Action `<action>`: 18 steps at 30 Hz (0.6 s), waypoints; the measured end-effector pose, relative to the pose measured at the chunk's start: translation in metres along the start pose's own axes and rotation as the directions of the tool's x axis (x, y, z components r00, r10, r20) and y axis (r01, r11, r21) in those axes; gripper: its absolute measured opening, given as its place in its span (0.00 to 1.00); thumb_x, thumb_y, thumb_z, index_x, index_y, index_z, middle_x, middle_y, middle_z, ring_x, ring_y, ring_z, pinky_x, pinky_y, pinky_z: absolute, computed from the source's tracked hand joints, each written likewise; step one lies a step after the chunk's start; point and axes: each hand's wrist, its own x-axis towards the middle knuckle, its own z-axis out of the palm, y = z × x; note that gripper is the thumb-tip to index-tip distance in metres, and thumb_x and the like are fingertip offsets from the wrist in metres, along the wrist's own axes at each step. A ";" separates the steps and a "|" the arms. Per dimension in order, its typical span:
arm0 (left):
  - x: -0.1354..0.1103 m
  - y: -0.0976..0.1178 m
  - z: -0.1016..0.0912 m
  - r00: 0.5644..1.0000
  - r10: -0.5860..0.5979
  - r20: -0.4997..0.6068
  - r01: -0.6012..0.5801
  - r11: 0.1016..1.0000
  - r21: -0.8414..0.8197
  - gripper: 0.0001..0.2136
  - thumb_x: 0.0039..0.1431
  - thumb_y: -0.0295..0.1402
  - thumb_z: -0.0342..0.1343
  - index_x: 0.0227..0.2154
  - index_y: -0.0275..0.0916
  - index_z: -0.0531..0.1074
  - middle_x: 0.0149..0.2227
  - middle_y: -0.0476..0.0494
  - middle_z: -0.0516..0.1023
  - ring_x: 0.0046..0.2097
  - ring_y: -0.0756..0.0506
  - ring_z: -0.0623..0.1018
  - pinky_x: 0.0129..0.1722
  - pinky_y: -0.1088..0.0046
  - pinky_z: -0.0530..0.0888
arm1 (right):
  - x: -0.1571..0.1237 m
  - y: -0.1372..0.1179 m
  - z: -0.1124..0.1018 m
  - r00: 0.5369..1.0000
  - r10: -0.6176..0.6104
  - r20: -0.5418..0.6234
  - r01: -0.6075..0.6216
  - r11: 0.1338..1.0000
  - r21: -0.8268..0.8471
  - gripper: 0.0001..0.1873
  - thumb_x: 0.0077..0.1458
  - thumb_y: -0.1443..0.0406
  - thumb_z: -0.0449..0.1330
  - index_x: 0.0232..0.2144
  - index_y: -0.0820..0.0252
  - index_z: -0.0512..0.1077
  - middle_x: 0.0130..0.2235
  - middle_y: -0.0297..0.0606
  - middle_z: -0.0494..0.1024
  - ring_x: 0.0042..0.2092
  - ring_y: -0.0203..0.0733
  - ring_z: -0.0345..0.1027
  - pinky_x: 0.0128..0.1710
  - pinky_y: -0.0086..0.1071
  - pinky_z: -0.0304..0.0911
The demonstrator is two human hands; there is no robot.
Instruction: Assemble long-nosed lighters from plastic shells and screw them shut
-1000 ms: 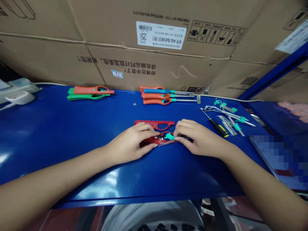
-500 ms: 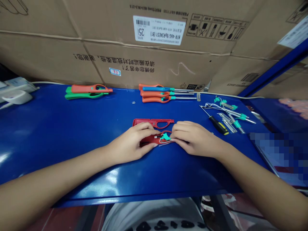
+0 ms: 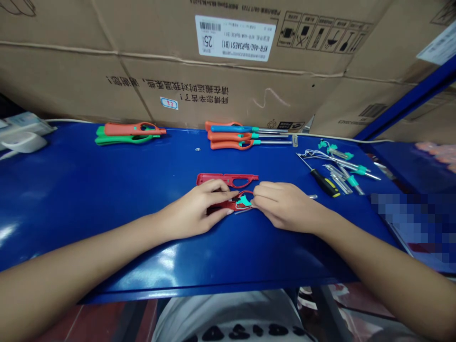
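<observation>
My left hand (image 3: 194,211) rests on the blue table (image 3: 107,190), fingers curled over a red plastic handle half-shell (image 3: 228,205). My right hand (image 3: 285,205) pinches a metal tube with a teal trigger piece (image 3: 244,201) and presses it into that shell; the tube's tip (image 3: 312,196) sticks out past my knuckles. A second red half-shell (image 3: 228,179) lies just behind, untouched.
Assembled orange and blue lighters (image 3: 238,136) lie at the back centre, orange and green shells (image 3: 128,133) at back left. A black-and-yellow screwdriver (image 3: 322,182) and several teal-tipped metal tubes (image 3: 344,166) lie right. Cardboard boxes (image 3: 213,61) wall the rear. White items (image 3: 21,137) sit far left.
The right hand has slid slightly left, pushing the tube and teal piece further into the red shell. The left hand stays on the shell.
</observation>
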 end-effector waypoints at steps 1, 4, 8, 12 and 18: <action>0.000 0.000 0.000 1.000 0.000 0.003 0.000 1.000 0.001 0.18 0.68 0.29 0.55 0.59 0.32 0.72 0.47 0.38 0.75 0.49 0.45 0.76 0.55 0.65 0.74 | 0.000 0.000 0.001 1.000 -0.002 -0.009 0.002 1.000 -0.003 0.11 0.64 0.74 0.52 0.33 0.63 0.72 0.32 0.39 0.72 0.35 0.41 0.59 0.32 0.33 0.54; 0.000 -0.001 0.000 1.000 -0.001 0.007 0.001 1.000 0.002 0.18 0.68 0.30 0.55 0.59 0.33 0.71 0.47 0.38 0.75 0.49 0.44 0.75 0.55 0.65 0.74 | 0.000 -0.001 0.002 1.000 -0.002 -0.027 0.002 1.000 0.007 0.10 0.64 0.73 0.53 0.33 0.63 0.73 0.32 0.39 0.72 0.35 0.41 0.59 0.33 0.33 0.55; 0.000 0.000 -0.001 1.000 -0.007 0.010 0.007 1.000 -0.001 0.19 0.69 0.31 0.54 0.60 0.35 0.70 0.48 0.39 0.74 0.50 0.44 0.75 0.55 0.65 0.74 | 0.001 -0.001 0.000 0.999 0.023 -0.023 -0.023 0.999 0.035 0.11 0.66 0.72 0.53 0.33 0.63 0.73 0.32 0.39 0.72 0.34 0.41 0.61 0.34 0.32 0.56; 0.001 0.001 -0.001 1.000 -0.012 0.013 0.012 1.000 0.017 0.19 0.69 0.31 0.54 0.60 0.37 0.67 0.52 0.38 0.75 0.54 0.43 0.75 0.56 0.65 0.73 | 0.001 -0.001 -0.001 1.000 0.024 -0.015 -0.023 0.999 0.030 0.11 0.66 0.72 0.52 0.34 0.63 0.73 0.32 0.38 0.72 0.33 0.39 0.61 0.31 0.32 0.54; 0.000 0.002 -0.001 1.000 -0.020 0.021 0.020 1.000 0.007 0.15 0.68 0.31 0.54 0.56 0.38 0.66 0.53 0.39 0.75 0.55 0.43 0.74 0.57 0.64 0.73 | -0.001 -0.001 -0.002 1.000 -0.001 -0.002 0.001 1.000 -0.017 0.12 0.66 0.73 0.50 0.35 0.63 0.73 0.33 0.39 0.74 0.33 0.39 0.62 0.32 0.32 0.54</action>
